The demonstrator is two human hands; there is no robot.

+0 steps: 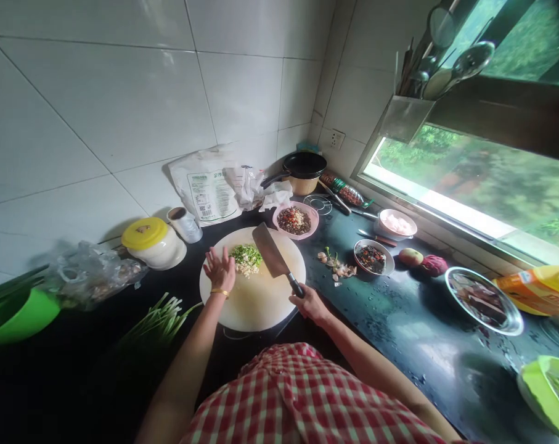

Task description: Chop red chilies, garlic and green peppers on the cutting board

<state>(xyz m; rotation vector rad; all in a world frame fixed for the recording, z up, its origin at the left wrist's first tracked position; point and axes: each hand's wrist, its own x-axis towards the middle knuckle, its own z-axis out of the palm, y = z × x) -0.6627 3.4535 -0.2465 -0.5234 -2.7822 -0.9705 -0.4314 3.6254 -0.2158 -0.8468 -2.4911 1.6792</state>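
A round white cutting board (256,302) lies on the dark counter in front of me. A small heap of chopped green onion and garlic (246,257) sits on its far side. My left hand (220,270) rests beside the heap with its fingers spread. In my right hand (310,303) is the black handle of a cleaver (270,251), whose wide blade is tilted against the heap from the right.
A pink bowl of chopped bits (295,221) stands just beyond the board. Green onions (156,320) lie to the left, near a yellow-lidded pot (152,242). To the right are garlic peels (337,266), small bowls (374,258), a metal plate (485,300) and a window.
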